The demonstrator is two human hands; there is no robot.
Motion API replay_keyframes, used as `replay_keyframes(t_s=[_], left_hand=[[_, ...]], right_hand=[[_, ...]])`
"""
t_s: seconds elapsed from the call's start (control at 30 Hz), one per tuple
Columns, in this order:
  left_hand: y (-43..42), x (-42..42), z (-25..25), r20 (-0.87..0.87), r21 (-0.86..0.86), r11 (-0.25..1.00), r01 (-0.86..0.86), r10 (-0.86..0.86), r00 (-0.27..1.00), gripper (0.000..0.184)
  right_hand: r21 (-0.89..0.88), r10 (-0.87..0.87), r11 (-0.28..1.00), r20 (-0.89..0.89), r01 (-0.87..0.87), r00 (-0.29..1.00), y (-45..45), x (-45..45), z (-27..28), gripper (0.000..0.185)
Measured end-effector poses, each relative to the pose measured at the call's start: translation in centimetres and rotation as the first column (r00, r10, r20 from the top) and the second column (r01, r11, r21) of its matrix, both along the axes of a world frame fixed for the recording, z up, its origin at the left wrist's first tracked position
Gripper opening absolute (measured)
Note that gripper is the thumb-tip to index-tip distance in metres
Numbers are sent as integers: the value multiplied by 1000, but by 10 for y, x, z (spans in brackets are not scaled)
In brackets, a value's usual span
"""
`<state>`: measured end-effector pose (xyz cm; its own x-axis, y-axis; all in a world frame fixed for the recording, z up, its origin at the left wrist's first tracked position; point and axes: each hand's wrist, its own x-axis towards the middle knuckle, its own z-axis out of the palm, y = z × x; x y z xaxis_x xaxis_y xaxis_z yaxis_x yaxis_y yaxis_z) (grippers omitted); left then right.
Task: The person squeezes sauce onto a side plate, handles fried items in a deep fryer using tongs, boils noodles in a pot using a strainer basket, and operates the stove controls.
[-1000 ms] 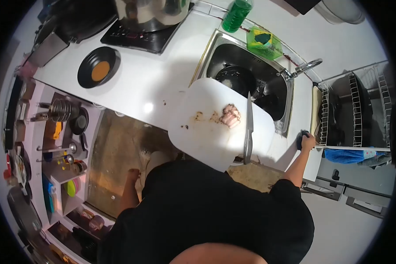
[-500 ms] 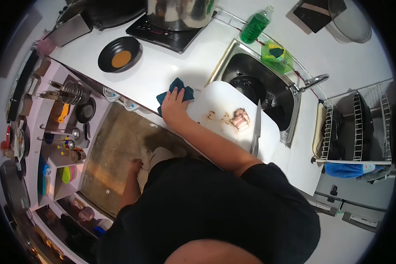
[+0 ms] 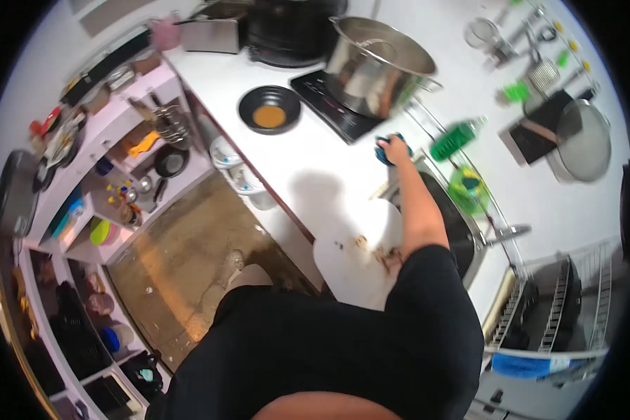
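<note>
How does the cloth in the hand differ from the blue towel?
The cloth looks dark blue-green; the towel is a brighter blue.
The cloth is bunched under the right hand, while the towel hangs from the dish rack.
The cloth is at the counter near the sink's far corner; the towel is off the counter.
Both look like fabric.
</note>
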<state>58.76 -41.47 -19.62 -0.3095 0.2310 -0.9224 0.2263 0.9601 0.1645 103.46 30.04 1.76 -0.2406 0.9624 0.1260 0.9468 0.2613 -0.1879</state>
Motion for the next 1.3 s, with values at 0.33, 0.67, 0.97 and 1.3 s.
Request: replay_keyframes(t_s=[0.33, 0.67, 0.97, 1.3], left_hand=[[90, -66, -21, 8, 185, 975, -123, 124, 992, 18], [319, -180, -16, 119, 747, 664, 40, -193, 974, 14], [253, -315, -30, 93, 201, 926, 320, -344, 934, 18], [351, -432, -64, -174, 223, 636, 738, -719, 672, 12]], right_hand=[[-37, -121, 992, -501, 118, 857, -95, 19, 139, 19], [30, -509, 860, 109, 509, 854, -12, -32, -42, 39], [254, -665, 734, 78, 630, 743, -182, -223, -5, 26], [196, -713, 701, 209, 686, 669, -248, -250, -30, 25]])
